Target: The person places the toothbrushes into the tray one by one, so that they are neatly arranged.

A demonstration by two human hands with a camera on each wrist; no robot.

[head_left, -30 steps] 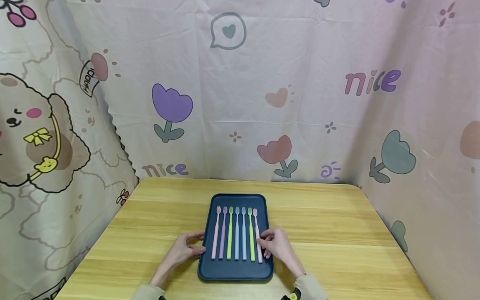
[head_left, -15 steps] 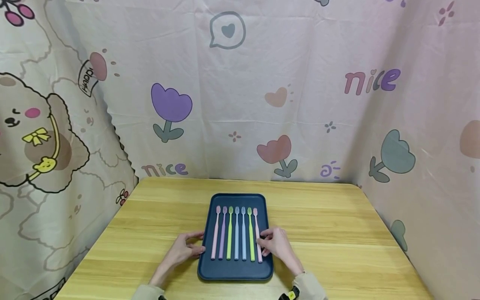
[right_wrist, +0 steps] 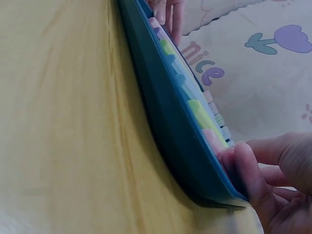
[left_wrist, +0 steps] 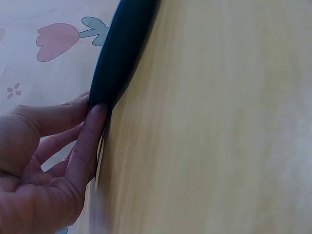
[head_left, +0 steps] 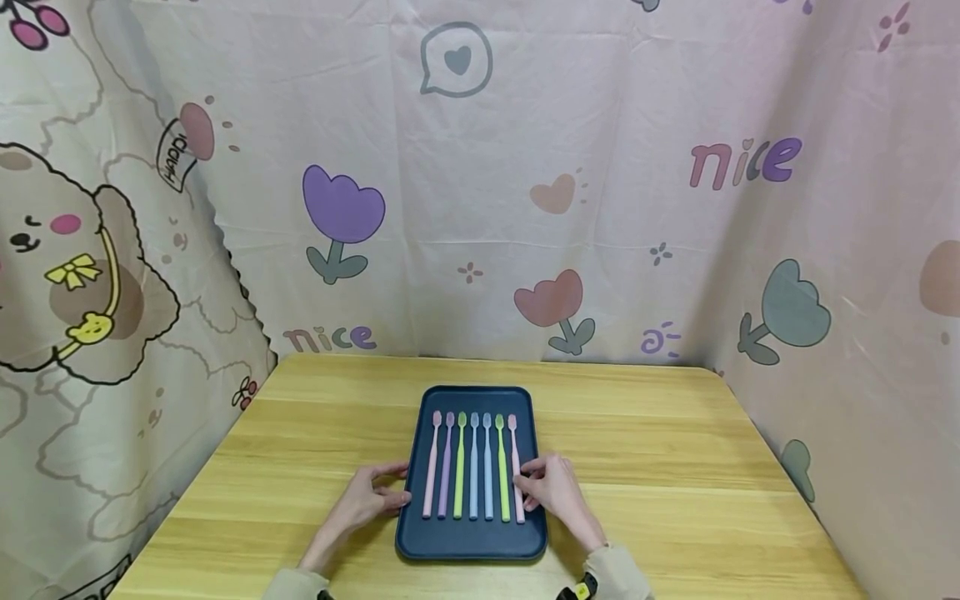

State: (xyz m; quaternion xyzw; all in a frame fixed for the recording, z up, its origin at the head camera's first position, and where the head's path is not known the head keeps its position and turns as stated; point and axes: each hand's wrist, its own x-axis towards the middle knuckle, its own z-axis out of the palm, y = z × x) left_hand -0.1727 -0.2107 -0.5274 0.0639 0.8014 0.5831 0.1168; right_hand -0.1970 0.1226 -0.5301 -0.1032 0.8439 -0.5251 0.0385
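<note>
A dark blue tray (head_left: 468, 546) lies on the table with several toothbrushes side by side in it, heads toward the far end. From the left come pink (head_left: 431, 479), purple (head_left: 444, 479) and light green (head_left: 459, 479). Two light blue ones (head_left: 474, 479) follow, then a second green (head_left: 503, 479) and a pink toothbrush (head_left: 517, 492) at the right. My left hand (head_left: 362, 500) holds the tray's left rim between thumb and fingers. With thumb and fingertips inside the right rim, my right hand (head_left: 558, 492) pinches that right pink toothbrush by its handle. The right wrist view shows its handle end (right_wrist: 213, 140).
A wood-grain table (head_left: 675, 467) extends around the tray on all sides. Printed cloth (head_left: 480, 183) hangs behind the table and along its left and right sides.
The right pink toothbrush has shifted slightly toward the tray's far end, and its head has moved a little right. My left hand and the tray have stayed put.
</note>
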